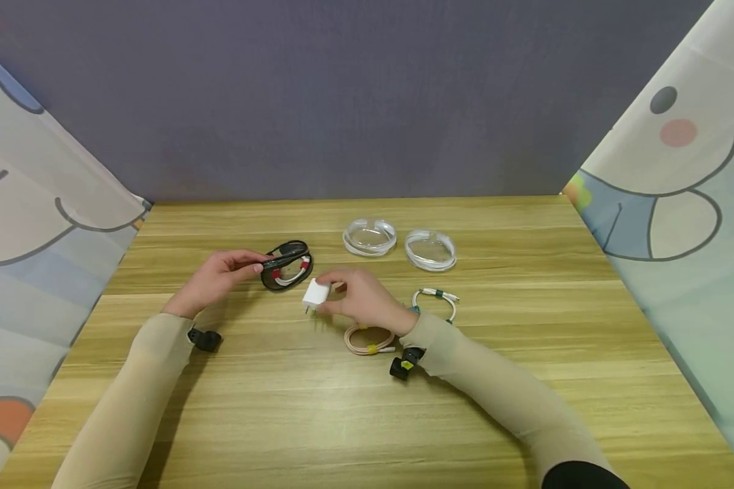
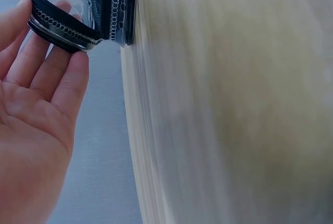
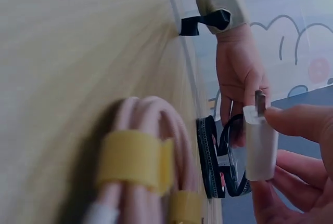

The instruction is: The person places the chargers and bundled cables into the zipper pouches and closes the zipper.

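My left hand (image 1: 217,277) pinches the raised lid of a small round zip case (image 1: 302,273) between thumb and fingers. In the left wrist view this case (image 2: 67,33) has clear faces and a black zipper edge; its lid stands tilted up from its base. Inside lies a coiled white cable (image 1: 292,280) with red ties. My right hand (image 1: 367,299) grips a white charger plug (image 1: 316,293) by its sides, just to the right of the case. Metal prongs stick out of the charger plug (image 3: 261,148) in the right wrist view.
A pink coiled cable (image 1: 357,350) with yellow ties lies below my right hand. Behind my right wrist is a white cable (image 1: 451,297) with green ties, partly hidden. Two clear-wrapped white cable coils (image 1: 370,252) (image 1: 431,265) lie farther back on the wooden table (image 1: 318,421).
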